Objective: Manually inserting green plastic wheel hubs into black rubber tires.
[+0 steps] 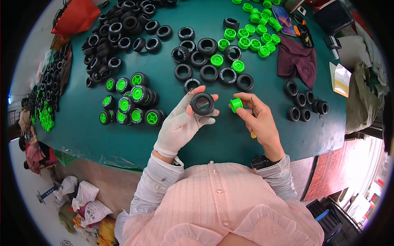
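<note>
Gloved, my left hand [178, 127] half-curls around a black tyre [201, 113] above the table [303, 135], apparently leaving its hole clear; just beside, my nearly closed right hand [262, 121] pinches a green wheel [237, 105], a yellow-handled tool [253, 134] tucked in, perhaps for easy reach.

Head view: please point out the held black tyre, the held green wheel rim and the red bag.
Held black tyre [202, 112]: head view, lower sidewall.
Held green wheel rim [236, 105]: head view, near its middle.
Red bag [76, 18]: head view, side panel.
</note>
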A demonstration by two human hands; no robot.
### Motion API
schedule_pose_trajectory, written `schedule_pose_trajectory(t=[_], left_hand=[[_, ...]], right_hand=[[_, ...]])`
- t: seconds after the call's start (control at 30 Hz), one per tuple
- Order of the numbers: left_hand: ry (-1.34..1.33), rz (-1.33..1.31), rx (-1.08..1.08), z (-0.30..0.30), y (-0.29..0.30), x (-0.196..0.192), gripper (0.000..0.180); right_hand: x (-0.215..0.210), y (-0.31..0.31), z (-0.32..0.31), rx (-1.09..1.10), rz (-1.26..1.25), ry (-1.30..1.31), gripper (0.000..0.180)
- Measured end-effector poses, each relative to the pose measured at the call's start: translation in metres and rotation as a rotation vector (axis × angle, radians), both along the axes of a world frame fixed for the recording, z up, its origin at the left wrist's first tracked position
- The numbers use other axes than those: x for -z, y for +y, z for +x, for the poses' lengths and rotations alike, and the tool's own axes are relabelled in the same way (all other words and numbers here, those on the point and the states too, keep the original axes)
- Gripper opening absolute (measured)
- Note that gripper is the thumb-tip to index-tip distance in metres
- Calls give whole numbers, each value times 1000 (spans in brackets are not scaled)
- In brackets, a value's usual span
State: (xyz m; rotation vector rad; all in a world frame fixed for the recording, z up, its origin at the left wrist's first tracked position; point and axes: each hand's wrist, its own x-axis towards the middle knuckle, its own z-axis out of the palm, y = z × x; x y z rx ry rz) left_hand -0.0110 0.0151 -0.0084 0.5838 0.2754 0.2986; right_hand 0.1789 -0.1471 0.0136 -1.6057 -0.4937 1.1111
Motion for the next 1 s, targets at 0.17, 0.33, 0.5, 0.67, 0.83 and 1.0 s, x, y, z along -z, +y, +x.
schedule_pose_trajectory(t=[0.17, 0.33, 0.5, 0.67, 0.83, 1.0], left_hand=[[-8, -3, 8, 1, -1, 4, 69], [26, 42, 32, -2, -1, 6, 68], [11, 25, 69, 0, -5, 11, 67], [86, 62, -13, 6, -10, -1, 65], [31, -5, 1, 1, -6, 1, 65], [19, -28, -11, 3, -9, 1, 66]], right_hand=[[3, 1, -1, 16, 15, 14, 38], [-3, 7, -8, 26, 84, 44, 35], [-2, 15, -19, -14, 199, -89, 35], [-9, 18, -24, -34, 265, -301, 38], [-4, 13, -23, 9, 262, -253, 38], [-1, 7, -20, 34, 253, -201, 37]])
